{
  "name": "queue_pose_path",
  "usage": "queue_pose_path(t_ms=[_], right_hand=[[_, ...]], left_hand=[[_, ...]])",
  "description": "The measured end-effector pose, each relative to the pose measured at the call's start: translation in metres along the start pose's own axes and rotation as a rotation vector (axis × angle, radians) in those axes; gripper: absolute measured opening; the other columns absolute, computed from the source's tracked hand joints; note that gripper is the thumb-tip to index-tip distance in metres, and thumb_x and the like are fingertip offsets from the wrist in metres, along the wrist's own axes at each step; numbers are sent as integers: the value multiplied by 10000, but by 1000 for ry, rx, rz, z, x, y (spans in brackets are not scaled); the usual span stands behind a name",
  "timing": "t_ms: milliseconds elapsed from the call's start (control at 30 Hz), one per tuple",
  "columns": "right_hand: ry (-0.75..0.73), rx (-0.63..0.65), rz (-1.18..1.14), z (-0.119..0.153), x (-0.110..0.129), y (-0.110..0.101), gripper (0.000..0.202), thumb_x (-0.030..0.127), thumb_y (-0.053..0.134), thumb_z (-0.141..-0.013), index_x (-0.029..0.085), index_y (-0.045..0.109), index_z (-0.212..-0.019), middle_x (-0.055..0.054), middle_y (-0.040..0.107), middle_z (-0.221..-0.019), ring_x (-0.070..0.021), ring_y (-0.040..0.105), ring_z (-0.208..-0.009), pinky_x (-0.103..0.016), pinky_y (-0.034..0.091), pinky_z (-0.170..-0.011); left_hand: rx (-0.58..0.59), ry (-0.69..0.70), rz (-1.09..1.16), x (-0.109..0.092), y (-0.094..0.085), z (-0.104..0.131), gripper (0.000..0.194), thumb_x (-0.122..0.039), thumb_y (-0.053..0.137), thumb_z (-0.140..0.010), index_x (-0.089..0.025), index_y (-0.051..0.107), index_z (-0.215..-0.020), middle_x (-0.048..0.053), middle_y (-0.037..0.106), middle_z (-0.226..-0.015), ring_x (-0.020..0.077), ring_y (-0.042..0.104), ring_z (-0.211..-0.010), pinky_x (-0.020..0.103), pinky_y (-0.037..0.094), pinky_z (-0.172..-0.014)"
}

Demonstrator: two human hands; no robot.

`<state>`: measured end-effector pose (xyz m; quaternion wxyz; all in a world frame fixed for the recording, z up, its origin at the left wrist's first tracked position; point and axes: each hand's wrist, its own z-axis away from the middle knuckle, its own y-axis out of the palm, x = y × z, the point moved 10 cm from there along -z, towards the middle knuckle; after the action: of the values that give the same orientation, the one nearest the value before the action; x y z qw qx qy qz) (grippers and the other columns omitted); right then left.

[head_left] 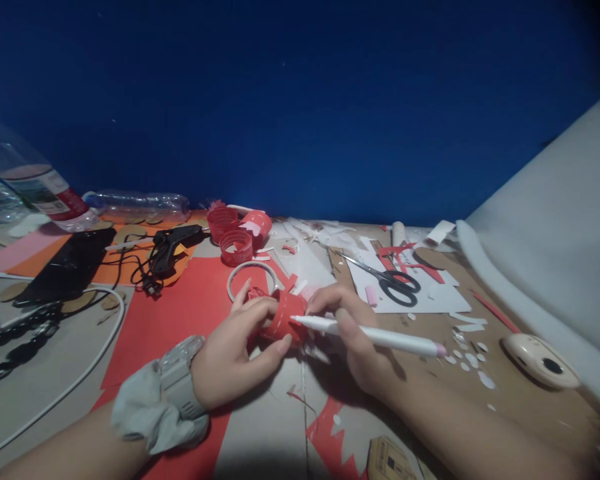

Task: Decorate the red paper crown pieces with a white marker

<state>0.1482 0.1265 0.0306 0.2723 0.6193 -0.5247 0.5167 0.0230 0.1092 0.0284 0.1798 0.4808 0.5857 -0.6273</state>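
My left hand (243, 347), with a grey watch and scrunchie at the wrist, grips a small red paper piece (289, 319) marked with white dashes. Pinched in my right hand (353, 330) is a white marker (390, 339) with a pink end; its tip points left and meets the red surface. Just behind my left fingers lies a white tape ring (250, 265). Further back are red ring-shaped pieces (236, 247) and a dashed red roll (257, 227).
Black-handled scissors (400, 287) rest on white paper at the right, near paper scraps and a cream oval device (540, 360). A glue gun (173, 247), red sheet (173, 320), white cable (117, 327) and plastic bottle (47, 193) are at the left. A blue wall stands behind.
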Motion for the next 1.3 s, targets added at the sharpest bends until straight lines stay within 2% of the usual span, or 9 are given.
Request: queue_pose_path(t_ms=[100,233,433,567,833,967,1067,1167,1300], right_hand=[[-53,23,-30,1,6,-1,193,395,455,-993,260,576,-927,17,593,-802,-134,552,-665,-263,438,-603],[-93,-23,15,1,14,-4,87,258,516,-968,254,559,-892,31,594,-795,-121,557,-699,-243,437,-638],[-116,10,141,0,17,2,97,178,609,-885,255,552,-871,34,626,-818,-120,611,-728,-241,470,-655],[-118,19,155,0,16,3,104,184,610,-886,257,543,-856,39,616,-811,-117,604,-725,-247,463,-654],[-2,51,66,1,4,4,71,239,595,-925,269,551,-878,39,621,-821,-125,603,-739,-260,454,-651],[39,37,40,0,0,2,88,284,573,-948,262,551,-865,41,598,-792,-116,567,-665,-257,436,-596],[34,29,25,-1,1,1,98,302,560,-957,259,553,-869,38,591,-786,-116,555,-645,-258,429,-576],[0,35,43,0,4,2,96,298,569,-952,257,557,-866,31,602,-810,-130,575,-701,-272,449,-623],[38,33,47,0,-1,1,102,310,565,-956,257,561,-869,32,593,-800,-128,562,-680,-274,435,-611]], left_hand=[[4,-46,-6,3,1,-1,170,-290,478,-926,-192,594,-1002,35,661,-869,179,615,-766,402,519,-848],[-2,-47,-49,2,0,-2,170,-297,479,-917,-199,601,-985,29,659,-842,185,606,-759,394,499,-851],[4,-43,-133,5,2,-2,149,-293,455,-900,-186,558,-878,18,609,-802,195,561,-760,458,423,-903],[-1,-33,-132,5,2,0,158,-297,444,-901,-179,546,-881,18,594,-798,206,556,-763,477,401,-890],[20,-28,-110,3,2,-2,143,-272,458,-890,-169,556,-895,41,623,-832,229,567,-827,492,380,-913],[21,-30,-72,2,3,-3,121,-265,468,-887,-180,554,-889,26,629,-805,221,572,-820,486,380,-922],[10,-33,-70,3,2,-1,119,-270,471,-889,-186,556,-893,21,636,-804,214,580,-803,478,389,-918],[-6,-22,-106,3,0,-1,111,-267,480,-882,-186,556,-894,24,635,-809,218,586,-805,468,408,-898],[26,-35,-51,5,3,-1,124,-266,475,-886,-179,562,-906,37,646,-799,220,604,-784,423,467,-813]])
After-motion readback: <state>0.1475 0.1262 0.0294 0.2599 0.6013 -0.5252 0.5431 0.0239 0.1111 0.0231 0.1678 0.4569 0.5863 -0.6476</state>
